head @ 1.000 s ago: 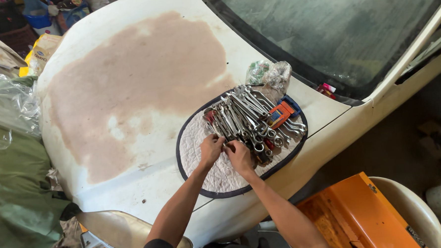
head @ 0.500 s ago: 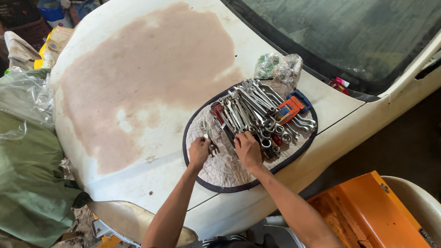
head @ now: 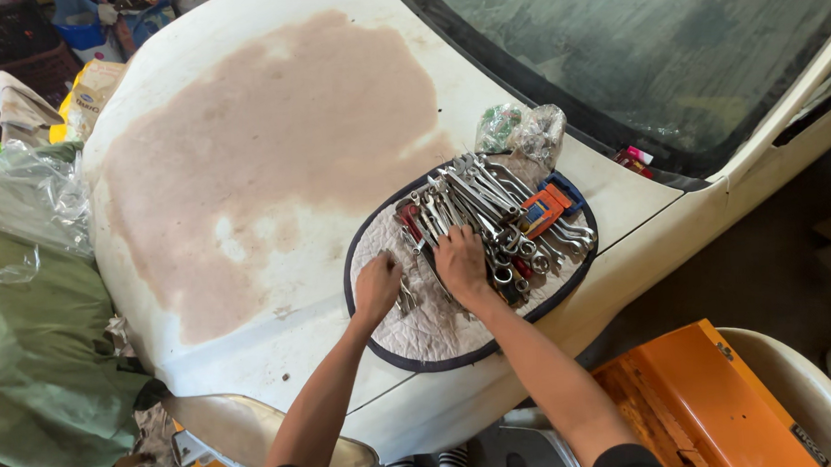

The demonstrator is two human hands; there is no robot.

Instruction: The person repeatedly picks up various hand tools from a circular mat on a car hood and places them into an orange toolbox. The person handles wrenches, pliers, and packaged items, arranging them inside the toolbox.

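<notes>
While sorting wrenches (head: pixel 489 212) on quilted mat (head: pixel 438 317) | left hand (head: pixel 378 286), right hand (head: pixel 461 264) pressed flat, gripping nothing | orange toolbox (head: pixel 703 408) lower right | white car hood (head: pixel 245 176)

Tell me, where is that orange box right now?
In the head view the orange box sits at the bottom right, below the car's white hood, beside a cream rounded chair and just right of the person's right forearm.

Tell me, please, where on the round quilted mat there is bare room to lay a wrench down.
The near half of the quilted mat is bare, between its dark edge and the two hands. The left hand rests by a single wrench there. The far right half is crowded with the wrench pile and an orange tool, where the right hand lies. The hood is bare left of the mat.
</notes>
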